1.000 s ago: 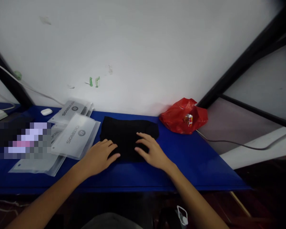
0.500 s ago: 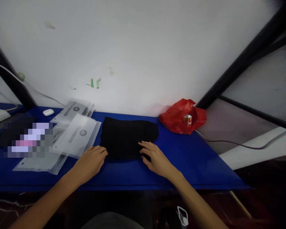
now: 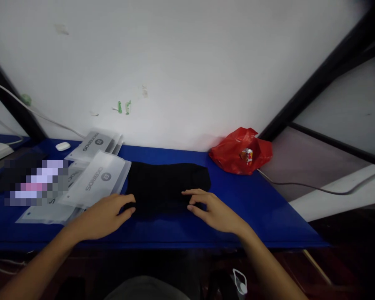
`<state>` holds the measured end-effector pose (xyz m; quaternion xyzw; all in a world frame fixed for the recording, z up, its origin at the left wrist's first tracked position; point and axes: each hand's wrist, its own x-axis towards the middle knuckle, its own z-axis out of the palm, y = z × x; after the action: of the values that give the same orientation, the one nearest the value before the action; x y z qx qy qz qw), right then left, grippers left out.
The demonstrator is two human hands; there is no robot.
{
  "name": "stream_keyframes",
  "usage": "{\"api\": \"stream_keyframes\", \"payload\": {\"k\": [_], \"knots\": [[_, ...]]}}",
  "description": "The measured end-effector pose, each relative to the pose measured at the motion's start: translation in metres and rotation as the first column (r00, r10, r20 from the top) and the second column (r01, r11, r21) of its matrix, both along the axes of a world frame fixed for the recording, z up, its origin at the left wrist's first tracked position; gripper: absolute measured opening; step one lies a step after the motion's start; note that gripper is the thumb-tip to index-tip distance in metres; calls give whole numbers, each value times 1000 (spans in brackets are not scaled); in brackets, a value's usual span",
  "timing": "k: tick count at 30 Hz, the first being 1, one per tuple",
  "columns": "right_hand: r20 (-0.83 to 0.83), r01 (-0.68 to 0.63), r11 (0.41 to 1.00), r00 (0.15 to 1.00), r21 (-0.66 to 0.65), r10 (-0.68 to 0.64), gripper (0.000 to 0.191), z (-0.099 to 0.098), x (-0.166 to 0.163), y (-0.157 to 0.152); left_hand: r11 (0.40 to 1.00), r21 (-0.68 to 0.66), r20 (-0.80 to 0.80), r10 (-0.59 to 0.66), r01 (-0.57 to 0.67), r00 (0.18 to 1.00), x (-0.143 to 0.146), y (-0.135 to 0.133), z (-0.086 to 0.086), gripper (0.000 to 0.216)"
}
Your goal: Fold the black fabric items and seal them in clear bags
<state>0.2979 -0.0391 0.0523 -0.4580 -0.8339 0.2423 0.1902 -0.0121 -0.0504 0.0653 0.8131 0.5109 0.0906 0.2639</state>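
A folded black cloth (image 3: 167, 183) lies flat on the blue table (image 3: 262, 212), near the wall. My left hand (image 3: 104, 213) is at the cloth's near left corner, its fingers curled and pinching the edge. My right hand (image 3: 215, 209) is at the near right edge, with thumb and fingers closed on the fabric there. Both forearms reach in from the bottom of the view.
Several clear plastic zip bags with printed logos (image 3: 96, 180) lie left of the cloth, overlapping. A red plastic bag (image 3: 237, 152) sits at the back right against the white wall. A small white case (image 3: 63, 146) and a grey cable (image 3: 315, 189) are also here.
Both hands slid off the top of the cloth toward me and took hold of its near edge. The cloth now looks shorter front to back and a little wider.
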Motion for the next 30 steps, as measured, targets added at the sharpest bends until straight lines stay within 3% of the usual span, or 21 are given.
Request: {"api": "stream_keyframes", "payload": {"k": [6,13,16,20,22,25,30], "knots": [[-77,133,983,989,124,-124,20,11,-10,23,976,11,106,216,-218,971,5,19,5,31],[19,232,954,971,190,-240,12,-17,-14,51,951,133,-67,288,-278,955,12,38,-12,34],[97,237,934,958,266,-270,12,-32,-16,54,937,276,-171,269,-216,948,17,41,-27,34],[96,177,872,964,457,-246,19,-36,-13,44,857,511,-199,187,-61,962,22,33,-38,35],[86,115,865,980,489,-178,18,-30,-8,35,855,518,-169,96,6,981,20,25,-40,35],[164,10,913,983,407,-84,28,-23,2,22,896,436,-161,-8,78,987,13,14,-44,36],[282,-15,953,957,303,-74,37,-30,12,18,921,372,-201,-40,114,979,2,12,-54,42]]}}
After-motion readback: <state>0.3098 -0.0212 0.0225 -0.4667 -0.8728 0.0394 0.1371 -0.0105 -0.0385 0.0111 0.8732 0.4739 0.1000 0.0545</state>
